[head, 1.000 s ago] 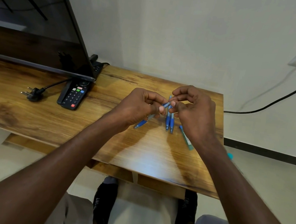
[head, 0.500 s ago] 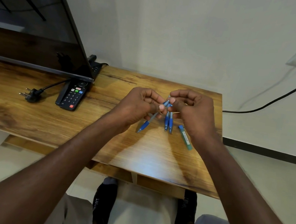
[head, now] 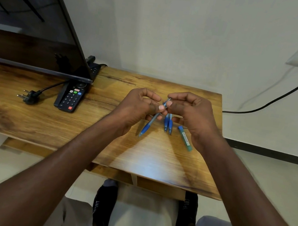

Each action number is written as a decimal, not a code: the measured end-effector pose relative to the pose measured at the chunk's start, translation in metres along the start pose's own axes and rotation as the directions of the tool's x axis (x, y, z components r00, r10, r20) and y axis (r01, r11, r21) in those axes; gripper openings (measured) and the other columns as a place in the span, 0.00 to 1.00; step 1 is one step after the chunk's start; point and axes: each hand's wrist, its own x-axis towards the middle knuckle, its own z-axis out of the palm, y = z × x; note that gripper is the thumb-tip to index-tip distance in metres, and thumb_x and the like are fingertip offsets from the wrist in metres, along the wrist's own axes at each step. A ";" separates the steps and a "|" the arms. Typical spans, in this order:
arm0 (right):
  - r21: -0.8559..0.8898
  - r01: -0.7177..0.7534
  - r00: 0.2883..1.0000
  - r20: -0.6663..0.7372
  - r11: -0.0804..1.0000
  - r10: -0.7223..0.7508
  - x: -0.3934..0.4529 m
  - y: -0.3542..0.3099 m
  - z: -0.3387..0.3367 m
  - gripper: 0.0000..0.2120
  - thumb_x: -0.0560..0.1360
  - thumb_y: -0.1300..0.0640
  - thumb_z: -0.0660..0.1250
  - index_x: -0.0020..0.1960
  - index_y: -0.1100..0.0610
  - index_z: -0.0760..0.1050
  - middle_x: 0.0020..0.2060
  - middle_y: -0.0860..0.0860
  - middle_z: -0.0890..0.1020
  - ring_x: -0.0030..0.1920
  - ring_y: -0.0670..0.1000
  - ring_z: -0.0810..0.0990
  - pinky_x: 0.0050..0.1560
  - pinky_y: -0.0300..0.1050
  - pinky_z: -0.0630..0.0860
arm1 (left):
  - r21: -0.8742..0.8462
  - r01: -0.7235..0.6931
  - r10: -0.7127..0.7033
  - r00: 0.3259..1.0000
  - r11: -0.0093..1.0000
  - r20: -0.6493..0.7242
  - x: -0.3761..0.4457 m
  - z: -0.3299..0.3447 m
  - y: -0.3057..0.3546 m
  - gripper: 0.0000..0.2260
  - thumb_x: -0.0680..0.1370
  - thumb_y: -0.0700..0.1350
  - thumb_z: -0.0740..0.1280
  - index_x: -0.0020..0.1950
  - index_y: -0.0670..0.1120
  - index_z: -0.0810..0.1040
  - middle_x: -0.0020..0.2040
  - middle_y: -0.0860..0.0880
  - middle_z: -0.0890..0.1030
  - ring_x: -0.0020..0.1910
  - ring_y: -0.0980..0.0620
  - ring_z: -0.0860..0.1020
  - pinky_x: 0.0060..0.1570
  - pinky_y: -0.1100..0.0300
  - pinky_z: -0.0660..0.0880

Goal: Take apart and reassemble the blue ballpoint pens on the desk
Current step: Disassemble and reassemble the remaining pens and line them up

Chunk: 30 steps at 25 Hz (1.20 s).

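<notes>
Left hand (head: 137,107): pinched on the held pen's (head: 149,123) barrel.
Right hand (head: 191,112): closed on its top end.
Held pen: tip toward 7 o'clock, over the desk (head: 49,118).
Two pens (head: 168,124): lying at 3 o'clock of it.

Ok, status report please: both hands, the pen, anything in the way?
Left hand and right hand both pinch one blue pen, raised over desk. Two pens lie beneath. Nothing blocks.

Blue grips are showing on the ballpoint pens (head: 168,124); the table (head: 49,118) is showing warm brown woodgrain; the remote (head: 70,97) is showing black, with red, green and blue buttons; a teal tube (head: 184,138) is lying there.
</notes>
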 end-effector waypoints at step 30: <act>0.435 -0.374 0.924 0.247 0.819 0.291 0.002 -0.008 -0.004 0.19 0.84 0.42 0.62 0.57 0.56 0.83 0.46 0.52 0.88 0.52 0.52 0.87 0.50 0.48 0.79 | 0.258 -0.034 -0.001 0.991 0.966 0.136 -0.008 0.004 -0.002 0.07 0.80 0.40 0.73 0.53 0.36 0.87 0.44 0.39 0.88 0.34 0.58 0.81 0.31 0.73 0.73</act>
